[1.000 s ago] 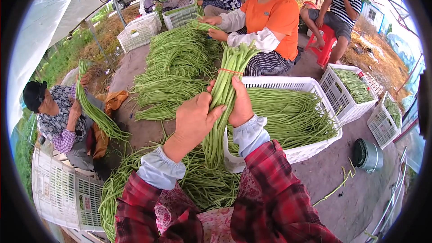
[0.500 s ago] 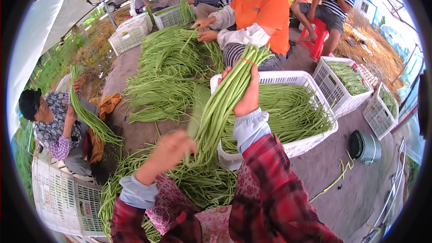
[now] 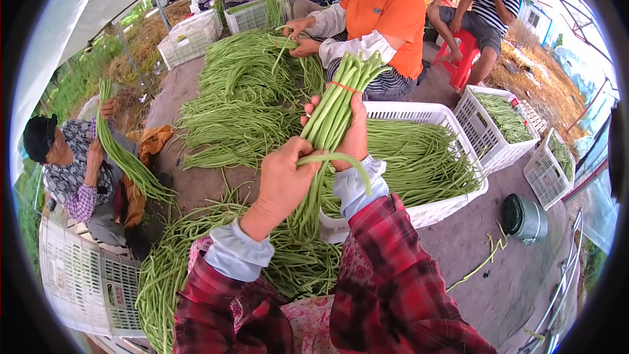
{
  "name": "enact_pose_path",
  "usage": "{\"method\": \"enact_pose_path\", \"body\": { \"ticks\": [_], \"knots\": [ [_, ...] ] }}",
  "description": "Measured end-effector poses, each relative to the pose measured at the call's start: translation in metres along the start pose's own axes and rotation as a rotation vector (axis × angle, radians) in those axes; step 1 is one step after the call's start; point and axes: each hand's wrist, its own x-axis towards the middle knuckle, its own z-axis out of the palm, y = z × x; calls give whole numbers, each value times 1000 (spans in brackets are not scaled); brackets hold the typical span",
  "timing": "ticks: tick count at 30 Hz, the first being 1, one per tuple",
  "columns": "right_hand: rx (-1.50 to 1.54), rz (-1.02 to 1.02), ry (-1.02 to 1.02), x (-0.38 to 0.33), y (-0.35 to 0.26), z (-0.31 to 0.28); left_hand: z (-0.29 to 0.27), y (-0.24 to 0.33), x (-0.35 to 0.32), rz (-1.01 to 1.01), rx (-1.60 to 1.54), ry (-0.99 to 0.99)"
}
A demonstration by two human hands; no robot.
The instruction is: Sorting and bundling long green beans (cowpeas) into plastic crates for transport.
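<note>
My right hand is wrapped round a bundle of long green beans, which a red band ties near its upper end. The bundle slants, its lower ends hanging toward my lap. In front of its middle, my left hand is closed on a single long bean that bends across the bundle and droops at its right end. Below my hands a pile of loose long beans lies by my knees. Behind my right hand stands a white crate filled with beans.
A bean heap spreads on the ground ahead, where a person in orange handles beans. At left another person holds a bunch beside a white crate. More crates and a dark green bucket stand at right.
My left hand, blurred before, has moved up and right to the bundle and now grips a single bean across it. The bundle, in my right hand, has shifted slightly left and more upright.
</note>
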Motion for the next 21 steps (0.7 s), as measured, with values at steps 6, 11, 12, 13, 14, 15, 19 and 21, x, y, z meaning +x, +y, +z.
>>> {"method": "enact_pose_path", "body": {
  "ticks": [6,11,12,13,14,15,19,21],
  "knots": [
    [-114,5,32,0,-4,1,2,8,3,52,333,48],
    [-89,-40,47,1,-5,-1,-12,2,10,-162,-340,-348],
    [-44,-54,65,2,-6,-1,-13,1,6,-212,-272,-359],
    [6,-61,62,2,-9,-3,-16,-1,-1,-138,-39,-484],
    [45,-117,115,5,-14,-5,-19,-2,-11,-82,173,-605],
    [102,-156,94,5,-22,-8,-28,-2,-26,-85,82,-680],
    [352,-107,28,7,-47,-19,-82,-19,-50,-412,-651,-358],
    [297,-68,-31,6,-40,-19,-93,-32,-39,-452,-946,-167]
  ]
}}
